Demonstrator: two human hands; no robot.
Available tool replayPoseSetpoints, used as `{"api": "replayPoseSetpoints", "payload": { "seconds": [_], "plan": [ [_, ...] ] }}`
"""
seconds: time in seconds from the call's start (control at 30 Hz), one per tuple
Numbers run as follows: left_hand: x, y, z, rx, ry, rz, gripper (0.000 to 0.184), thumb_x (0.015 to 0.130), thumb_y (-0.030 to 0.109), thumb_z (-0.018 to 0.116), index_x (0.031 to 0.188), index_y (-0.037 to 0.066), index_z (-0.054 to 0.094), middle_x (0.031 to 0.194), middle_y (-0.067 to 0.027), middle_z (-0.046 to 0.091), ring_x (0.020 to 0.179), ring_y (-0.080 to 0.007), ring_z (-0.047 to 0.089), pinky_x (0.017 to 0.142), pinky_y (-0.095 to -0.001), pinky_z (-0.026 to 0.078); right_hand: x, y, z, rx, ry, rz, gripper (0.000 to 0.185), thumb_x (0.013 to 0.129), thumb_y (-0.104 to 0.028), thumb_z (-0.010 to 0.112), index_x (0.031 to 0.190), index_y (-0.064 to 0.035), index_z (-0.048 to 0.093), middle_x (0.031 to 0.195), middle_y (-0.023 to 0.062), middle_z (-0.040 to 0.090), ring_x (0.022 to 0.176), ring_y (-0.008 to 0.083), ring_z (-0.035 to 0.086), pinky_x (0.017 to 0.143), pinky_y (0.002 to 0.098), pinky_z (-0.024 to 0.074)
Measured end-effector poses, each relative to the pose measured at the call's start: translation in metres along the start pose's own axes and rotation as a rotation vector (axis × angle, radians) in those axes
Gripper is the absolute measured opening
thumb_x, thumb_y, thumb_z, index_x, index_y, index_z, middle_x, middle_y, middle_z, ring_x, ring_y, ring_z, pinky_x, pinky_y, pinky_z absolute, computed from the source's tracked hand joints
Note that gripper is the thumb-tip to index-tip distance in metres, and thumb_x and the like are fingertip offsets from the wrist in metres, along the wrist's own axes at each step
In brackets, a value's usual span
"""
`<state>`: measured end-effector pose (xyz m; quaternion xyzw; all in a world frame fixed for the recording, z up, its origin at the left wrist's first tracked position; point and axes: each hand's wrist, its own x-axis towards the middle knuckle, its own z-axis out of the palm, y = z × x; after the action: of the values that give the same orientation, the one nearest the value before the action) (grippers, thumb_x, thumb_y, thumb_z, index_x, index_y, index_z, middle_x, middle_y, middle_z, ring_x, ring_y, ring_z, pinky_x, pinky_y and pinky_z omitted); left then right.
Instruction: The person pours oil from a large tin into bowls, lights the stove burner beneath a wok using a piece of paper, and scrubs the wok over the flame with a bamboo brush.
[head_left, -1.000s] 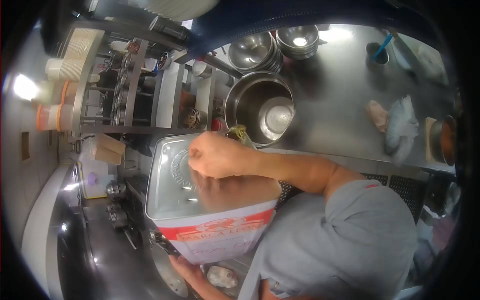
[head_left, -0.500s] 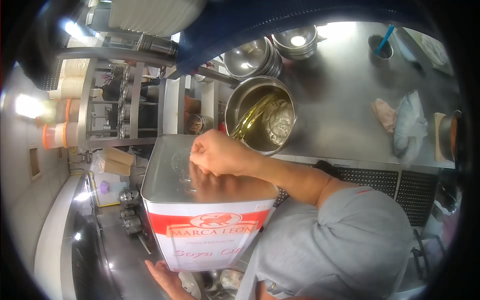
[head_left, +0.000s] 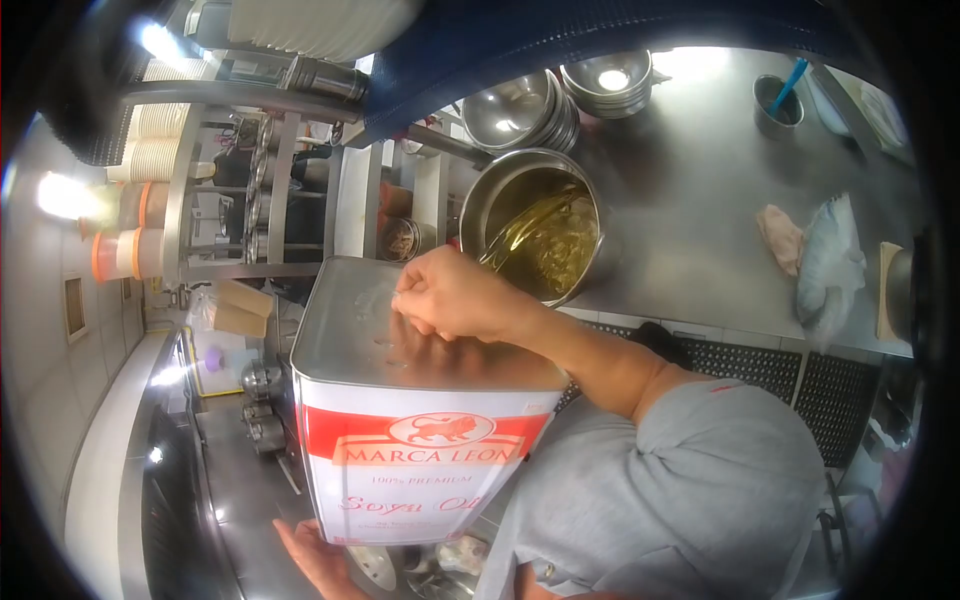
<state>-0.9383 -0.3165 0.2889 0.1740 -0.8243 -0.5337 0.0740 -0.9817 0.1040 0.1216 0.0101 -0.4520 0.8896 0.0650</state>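
A large square oil tin [head_left: 430, 450] with a red and white label reading "Marca Leon" and "Soya Oil" is tilted toward a deep steel pot [head_left: 478, 210]. My right hand [head_left: 455, 295] is closed around the handle on the tin's metal top. Yellow oil [head_left: 540, 215] streams down past that hand into the pot, where the surface is rippled and bubbly. At the tin's lower left corner, my left hand [head_left: 318, 560] supports the base, thumb out to the side and some fingers hidden behind the tin. The tin's opening is not visible.
Stacked steel bowls [head_left: 510, 110] stand beside the pot on a steel counter [head_left: 680, 220]. A steel cup [head_left: 775, 115] holding a blue-handled utensil, a pinkish cloth [head_left: 780, 238] and a plastic bag [head_left: 830, 260] lie farther right. Metal shelving [head_left: 180, 200] runs along the left.
The oil in the pot looks yellower and more bubbly than before, and the stream continues. The whole view has shifted slightly; both hands keep their places on the tin.
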Motion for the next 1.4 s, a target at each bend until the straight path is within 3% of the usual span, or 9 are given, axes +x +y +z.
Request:
{"api": "replayPoseSetpoints", "payload": {
  "seconds": [0.07, 0.17, 0.27, 0.37, 0.47, 0.57, 0.67, 1.07, 1.4],
  "plan": [
    [-0.008, 0.005, 0.005, -0.009, 0.000, -0.010, 0.064, 0.092, 0.064, 0.043, 0.075, 0.003, 0.049, 0.069, -0.0112, 0.058, 0.070, -0.0218, 0.057, 0.072, -0.0321, 0.044, 0.000, 0.000, -0.003, -0.001, -0.006, 0.008, 0.020, 0.088, -0.014, 0.060, 0.079, 0.0032, 0.061, 0.059, 0.0036, 0.058, 0.045, 0.0075, 0.046, 0.041, 0.0237, 0.0350],
    [-0.010, 0.001, 0.010, 0.044, 0.099, 0.062, 0.065, 0.088, 0.072, 0.040, 0.071, 0.010, 0.048, 0.060, -0.0052, 0.059, 0.051, -0.0172, 0.055, 0.048, -0.0278, 0.040, 0.001, -0.001, -0.005, 0.000, -0.019, 0.011, 0.019, 0.088, -0.013, 0.061, 0.079, 0.0031, 0.061, 0.059, 0.0036, 0.058, 0.045, 0.0070, 0.046, 0.041, 0.0234, 0.0343],
    [-0.019, 0.009, 0.005, -0.004, 0.009, 0.005, 0.062, 0.094, 0.062, 0.043, 0.074, 0.003, 0.049, 0.068, -0.0106, 0.058, 0.070, -0.0207, 0.057, 0.071, -0.0304, 0.045, 0.001, 0.001, -0.007, 0.007, -0.022, -0.001, 0.018, 0.088, -0.013, 0.061, 0.078, 0.0029, 0.061, 0.059, 0.0035, 0.058, 0.045, 0.0067, 0.045, 0.040, 0.0233, 0.0338],
    [-0.023, 0.011, 0.005, -0.007, 0.008, 0.007, 0.061, 0.094, 0.061, 0.043, 0.073, 0.004, 0.049, 0.069, -0.0107, 0.059, 0.070, -0.0210, 0.058, 0.070, -0.0302, 0.045, 0.002, 0.003, -0.009, 0.005, -0.022, -0.013, 0.018, 0.087, -0.013, 0.061, 0.078, 0.0029, 0.061, 0.060, 0.0034, 0.058, 0.044, 0.0064, 0.045, 0.040, 0.0230, 0.0334],
    [-0.021, 0.004, 0.008, 0.016, 0.101, 0.069, 0.066, 0.090, 0.069, 0.041, 0.071, 0.007, 0.053, 0.060, -0.0061, 0.059, 0.050, -0.0166, 0.054, 0.047, -0.0276, 0.042, 0.002, 0.003, -0.010, 0.016, -0.024, 0.004, 0.018, 0.087, -0.013, 0.062, 0.079, 0.0029, 0.061, 0.060, 0.0032, 0.057, 0.044, 0.0062, 0.044, 0.040, 0.0227, 0.0332],
    [-0.058, 0.036, 0.039, 0.055, 0.034, -0.019, 0.058, 0.096, 0.057, 0.042, 0.077, 0.006, 0.062, 0.077, -0.0100, 0.066, 0.080, -0.0248, 0.060, 0.073, -0.0356, 0.045, 0.000, -0.002, -0.011, 0.021, -0.022, 0.014, 0.018, 0.087, -0.013, 0.062, 0.080, 0.0030, 0.062, 0.060, 0.0030, 0.057, 0.044, 0.0061, 0.044, 0.040, 0.0226, 0.0328],
    [-0.055, 0.038, 0.028, 0.056, 0.021, -0.075, 0.065, 0.095, 0.062, 0.038, 0.079, 0.004, 0.065, 0.082, -0.0123, 0.068, 0.083, -0.0263, 0.062, 0.076, -0.0377, 0.046, 0.000, -0.002, -0.013, 0.034, -0.019, 0.018, 0.017, 0.087, -0.013, 0.062, 0.081, 0.0033, 0.063, 0.060, 0.0031, 0.057, 0.044, 0.0058, 0.044, 0.039, 0.0226, 0.0324],
    [-0.062, 0.050, 0.027, 0.103, -0.008, 0.018, 0.063, 0.096, 0.060, 0.039, 0.085, 0.003, 0.065, 0.088, -0.0128, 0.067, 0.091, -0.0268, 0.060, 0.088, -0.0446, 0.043, -0.002, -0.002, -0.019, 0.096, -0.002, 0.008, 0.017, 0.087, -0.012, 0.062, 0.082, 0.0043, 0.062, 0.060, 0.0033, 0.056, 0.043, 0.0056, 0.042, 0.039, 0.0222, 0.0313],
    [-0.074, 0.065, 0.041, 0.085, 0.114, 0.043, 0.056, 0.096, 0.054, 0.046, 0.098, 0.000, 0.061, 0.085, -0.0130, 0.062, 0.090, -0.0280, 0.058, 0.085, -0.0447, 0.044, -0.001, -0.001, -0.023, 0.116, 0.015, 0.005, 0.017, 0.086, -0.013, 0.063, 0.083, 0.0035, 0.063, 0.060, 0.0027, 0.056, 0.044, 0.0049, 0.042, 0.038, 0.0210, 0.0289]
  ]
}}
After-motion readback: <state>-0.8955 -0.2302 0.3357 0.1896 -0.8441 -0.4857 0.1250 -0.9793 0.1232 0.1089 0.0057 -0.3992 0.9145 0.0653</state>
